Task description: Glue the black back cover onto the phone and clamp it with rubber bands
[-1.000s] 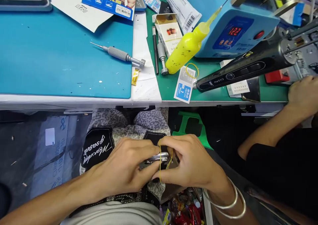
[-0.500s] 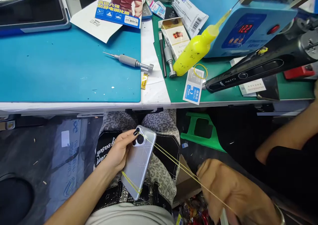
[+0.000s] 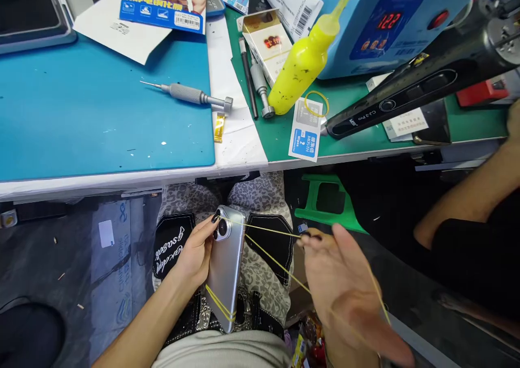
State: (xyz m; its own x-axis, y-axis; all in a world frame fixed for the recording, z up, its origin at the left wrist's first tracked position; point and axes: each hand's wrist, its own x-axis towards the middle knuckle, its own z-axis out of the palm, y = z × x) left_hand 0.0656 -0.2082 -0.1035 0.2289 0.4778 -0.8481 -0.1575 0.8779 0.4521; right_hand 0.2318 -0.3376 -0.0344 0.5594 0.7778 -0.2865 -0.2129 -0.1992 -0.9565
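My left hand (image 3: 198,255) grips a silver smartphone (image 3: 224,268) by its left edge, back side up, with the thumb near the round camera bump (image 3: 222,228). A yellow rubber band (image 3: 220,304) wraps the phone's lower end. Another yellow rubber band (image 3: 270,231) runs from the camera end in two taut strands to my right hand (image 3: 339,281), which stands off to the right, palm showing. That band is hooked around its fingers, with part of it passing along the outstretched thumb. The right hand is partly blurred.
On the bench lie a grey screwdriver (image 3: 189,93), a yellow bottle (image 3: 303,64), a loose rubber band (image 3: 317,103) on a wipes packet (image 3: 304,140), and a black handheld tool (image 3: 398,102). Another person's arm (image 3: 459,194) is at the right. A green plastic piece (image 3: 325,197) sits below the bench.
My right hand has turned palm into view and moved up and left. The strands now spread apart between it and the phone. The camera view has shifted slightly.
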